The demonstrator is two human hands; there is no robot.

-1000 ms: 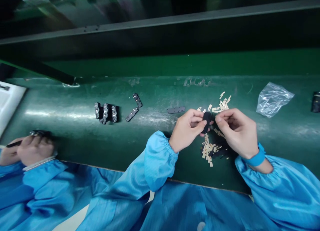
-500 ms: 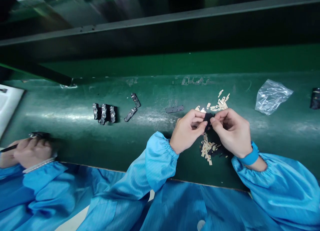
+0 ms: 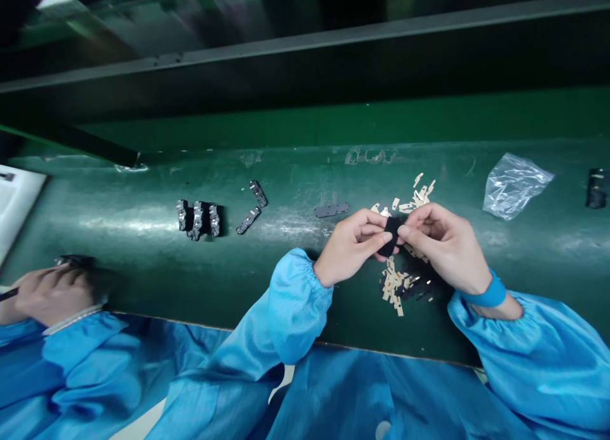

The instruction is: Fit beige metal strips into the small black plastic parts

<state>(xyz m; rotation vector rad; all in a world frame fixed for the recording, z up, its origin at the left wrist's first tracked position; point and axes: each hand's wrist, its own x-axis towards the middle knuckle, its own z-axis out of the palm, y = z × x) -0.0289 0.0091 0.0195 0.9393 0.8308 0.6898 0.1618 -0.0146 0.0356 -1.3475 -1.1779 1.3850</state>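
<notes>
My left hand (image 3: 355, 244) pinches a small flat black piece (image 3: 392, 235) between thumb and fingers. On the piece's right edge, my right hand (image 3: 441, 243) is closed, its thumb and forefinger pressed together; whether something tiny sits between them is hidden. Below the hands lies a pile of cream-coloured strips (image 3: 394, 287), mixed on its right with small black pieces (image 3: 419, 286). More cream strips (image 3: 420, 197) are scattered just beyond my right hand. A thin dark grey plate (image 3: 331, 210) rests on the green table, left of these strips.
A clear plastic bag (image 3: 517, 185) and a black part (image 3: 596, 189) lie to the right. Several black assemblies (image 3: 197, 220) stand at left, near two loose ones (image 3: 248, 220). A co-worker's hands (image 3: 60, 292) hold something dark at far left. A shelf edge (image 3: 305, 41) crosses above.
The black piece has turned, so more of its flat face shows. My right hand has swung slightly, its wrist moving right and its fingertips staying at the piece's edge.
</notes>
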